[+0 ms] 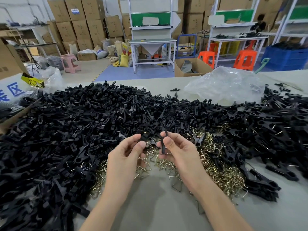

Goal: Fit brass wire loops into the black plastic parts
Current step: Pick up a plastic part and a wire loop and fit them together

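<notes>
Black plastic parts (80, 124): heaped in a broad pile over the left and far side of the tabletop (150, 207). More lie at the right, many with wire showing in them.
Brass wire loops (221, 172): a loose heap on the tabletop near the middle, under and beside both hands, ringed by the black pile.
Left hand (126, 157): raised over the loops, its grip pinching a short black part (143, 137) between thumb and fingertips.
Right hand (179, 151): level with the left and just beside it, its grip grasping a long black part (163, 144), held upright between thumb and fingers.
Held parts: near each other above the loops, with a small gap between them.
Clear plastic bag (225, 84): crumpled at the far right of the tabletop, beyond the pile.
Cardboard box (10, 62): at the left end of the tabletop, touching the pile.
Orange stools (245, 59): on the floor beyond, by white workbenches (152, 41) and stacked cartons (80, 22).
</notes>
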Demonstrator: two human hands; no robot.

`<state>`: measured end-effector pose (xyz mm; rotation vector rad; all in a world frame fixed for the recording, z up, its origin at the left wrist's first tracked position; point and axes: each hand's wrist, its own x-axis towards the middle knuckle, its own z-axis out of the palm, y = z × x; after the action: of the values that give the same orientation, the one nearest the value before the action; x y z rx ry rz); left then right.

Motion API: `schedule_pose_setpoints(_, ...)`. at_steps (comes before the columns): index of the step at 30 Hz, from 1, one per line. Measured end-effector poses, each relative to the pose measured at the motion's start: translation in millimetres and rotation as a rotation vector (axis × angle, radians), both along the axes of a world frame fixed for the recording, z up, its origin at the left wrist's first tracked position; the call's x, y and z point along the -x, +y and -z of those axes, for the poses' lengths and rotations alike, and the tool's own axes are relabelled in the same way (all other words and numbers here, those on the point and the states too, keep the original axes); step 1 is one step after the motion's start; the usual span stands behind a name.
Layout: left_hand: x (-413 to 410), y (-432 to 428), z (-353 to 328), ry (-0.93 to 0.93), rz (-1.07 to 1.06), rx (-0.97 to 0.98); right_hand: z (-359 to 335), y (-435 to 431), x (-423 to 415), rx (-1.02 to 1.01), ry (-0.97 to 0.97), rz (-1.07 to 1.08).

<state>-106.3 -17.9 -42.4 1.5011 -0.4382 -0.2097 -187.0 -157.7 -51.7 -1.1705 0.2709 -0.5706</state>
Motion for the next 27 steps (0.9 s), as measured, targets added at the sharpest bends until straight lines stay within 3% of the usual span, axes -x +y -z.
schedule_pose_setpoints(10,10.0,-4.6,1.0,-0.077,0.037,-0.017,0.6,6.8,0.4,0.021,0.068,-0.084)
schedule_pose_setpoints(21,17.0,-10.9,2.8,-0.028,-0.024,0.087,0.4,6.1,2.1,0.065,0.060,-0.094)
schedule_pose_setpoints(27,18.5,-10.5,6.3,-0.041,0.035,0.038,1.6,5.6,2.0,0.065,0.059,-0.074)
